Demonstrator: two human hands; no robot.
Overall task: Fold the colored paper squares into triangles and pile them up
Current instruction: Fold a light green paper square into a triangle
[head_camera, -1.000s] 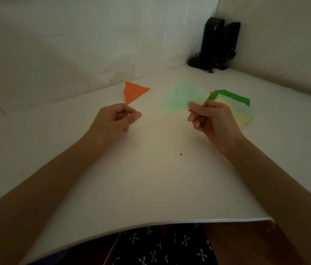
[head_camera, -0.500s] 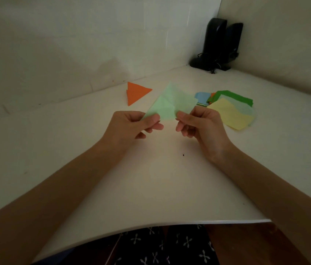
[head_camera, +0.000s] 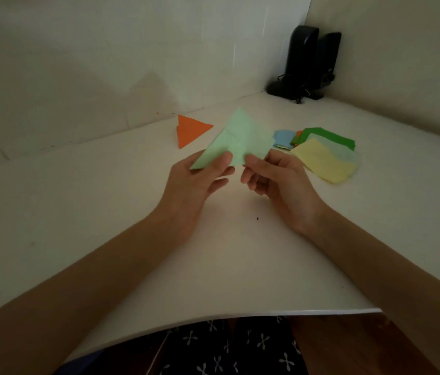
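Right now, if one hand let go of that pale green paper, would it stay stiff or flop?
Probably flop: the pale green paper is a thin sheet, already bent along a fold between the left hand and the right hand. Likely very light, as fingertip pinches alone hold it up. It should crease readily, like the orange triangle behind.

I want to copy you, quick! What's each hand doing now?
Left hand pinches the half-folded light green paper square.
Right hand pinches the same paper.

Dim pale walls (head_camera: pixel 105 50), white table (head_camera: pixel 78 198)
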